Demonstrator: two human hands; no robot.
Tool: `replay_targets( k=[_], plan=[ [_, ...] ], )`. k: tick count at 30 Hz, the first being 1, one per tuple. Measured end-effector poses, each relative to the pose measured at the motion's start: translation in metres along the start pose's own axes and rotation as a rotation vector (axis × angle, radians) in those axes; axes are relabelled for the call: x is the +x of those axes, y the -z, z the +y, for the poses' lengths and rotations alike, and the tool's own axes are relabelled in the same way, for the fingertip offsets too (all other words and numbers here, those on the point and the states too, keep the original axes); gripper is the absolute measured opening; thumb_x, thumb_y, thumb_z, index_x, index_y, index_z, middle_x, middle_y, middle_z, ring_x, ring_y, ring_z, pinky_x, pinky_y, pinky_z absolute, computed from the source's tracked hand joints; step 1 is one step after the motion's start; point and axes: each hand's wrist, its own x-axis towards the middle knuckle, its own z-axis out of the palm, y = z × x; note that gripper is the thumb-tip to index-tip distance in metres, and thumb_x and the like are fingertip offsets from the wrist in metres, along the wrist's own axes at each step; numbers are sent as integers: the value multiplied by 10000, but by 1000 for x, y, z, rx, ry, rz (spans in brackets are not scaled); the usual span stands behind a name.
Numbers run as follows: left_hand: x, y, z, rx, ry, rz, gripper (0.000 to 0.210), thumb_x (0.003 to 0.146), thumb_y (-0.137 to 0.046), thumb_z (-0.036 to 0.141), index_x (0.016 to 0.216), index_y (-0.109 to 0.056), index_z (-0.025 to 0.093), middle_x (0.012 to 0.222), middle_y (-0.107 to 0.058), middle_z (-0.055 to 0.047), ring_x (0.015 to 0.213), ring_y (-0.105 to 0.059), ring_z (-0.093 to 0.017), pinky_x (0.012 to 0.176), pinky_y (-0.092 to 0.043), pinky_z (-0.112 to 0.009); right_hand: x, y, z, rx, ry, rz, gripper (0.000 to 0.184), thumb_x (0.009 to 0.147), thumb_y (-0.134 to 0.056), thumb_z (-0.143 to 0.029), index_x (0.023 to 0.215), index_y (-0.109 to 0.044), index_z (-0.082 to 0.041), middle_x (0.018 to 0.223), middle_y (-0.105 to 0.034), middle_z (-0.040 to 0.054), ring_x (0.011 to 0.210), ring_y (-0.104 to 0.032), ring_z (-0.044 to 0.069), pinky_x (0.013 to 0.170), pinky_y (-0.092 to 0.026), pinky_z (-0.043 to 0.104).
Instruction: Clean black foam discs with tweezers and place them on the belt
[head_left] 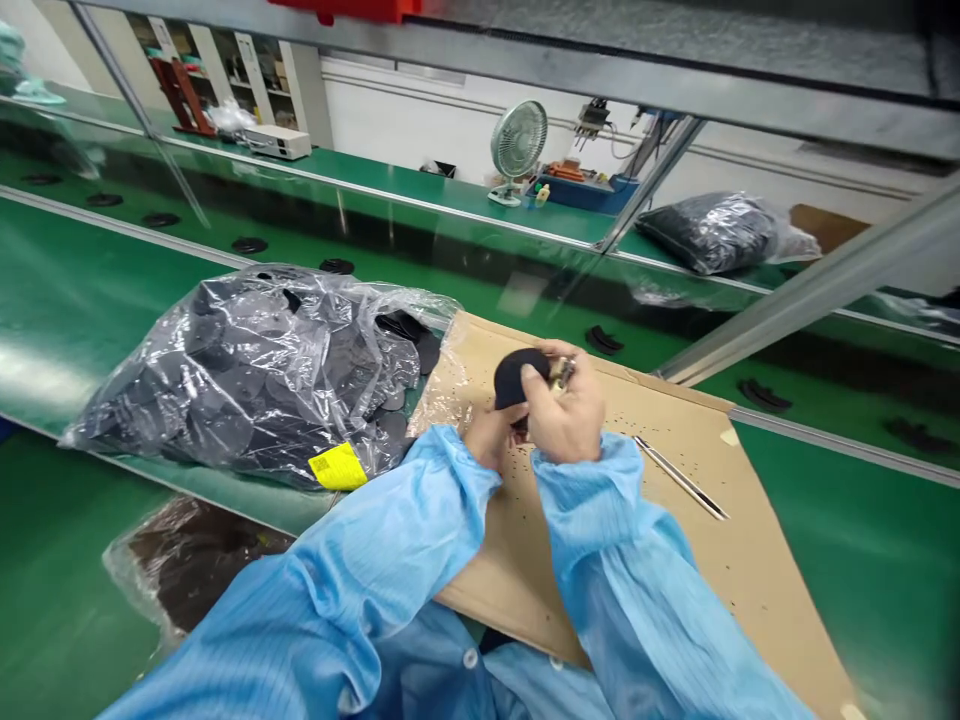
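A thin black round-edged piece (519, 378) is held up over the cardboard sheet (525, 570). My left hand (491, 435) is closed on its lower edge, with most of the fingers hidden behind it. My right hand (568, 405) is closed too, its thumb pressing the face of the black piece. A small brass-coloured metal tool (561, 373) sticks out between the right fingers; its exact kind is unclear. To the right of this hand, a slim white-and-dark pen-like tool (681, 478) lies on the cardboard.
Left of my hands lies a large clear bag (247, 370) of black flat pieces, bearing a yellow label (337, 467). Small dark crumbs dot the cardboard. Behind runs a green conveyor belt (480, 290) with black pieces (604, 340). A slanted metal post (810, 290) stands right.
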Motion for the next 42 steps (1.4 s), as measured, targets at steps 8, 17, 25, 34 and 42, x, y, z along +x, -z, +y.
replay_targets(
  k=[8,17,25,34,42],
  plan=[
    [-11,0,-3,3,-28,-180,430,651,-753,476,929,-655,163,856,-681,-62,787,-639,-185,683,-524,-311,-38,23,75,94,-196,398,293,777,-574,-383,968,-569,-161,838,-599,51,736,-569,165,735,-484,308],
    [-8,0,-1,115,-380,11,483,551,-838,256,988,-656,160,947,-693,-41,879,-645,-177,841,-508,-332,-41,33,85,101,-255,52,168,758,-595,-337,824,-615,-184,709,-613,8,663,-568,159,675,-466,286],
    [-11,0,4,171,-326,-80,493,545,-843,265,983,-646,155,947,-694,-51,898,-644,-184,823,-510,-309,-44,39,80,114,-208,-114,230,785,-556,-300,973,-650,-205,678,-600,-22,622,-558,143,640,-449,263],
    [-18,-2,-2,207,-225,-160,464,555,-837,243,966,-635,167,927,-689,-47,817,-656,-187,781,-532,-377,-44,35,80,40,-285,48,193,788,-541,-345,898,-609,-201,757,-670,22,679,-630,179,690,-484,294],
    [-17,-2,0,197,-268,-77,481,509,-855,219,932,-636,158,930,-697,-57,873,-659,-217,789,-535,-393,-45,32,79,-38,-270,18,278,788,-544,-347,1010,-615,-195,820,-681,35,741,-620,190,737,-474,313]
  ],
)
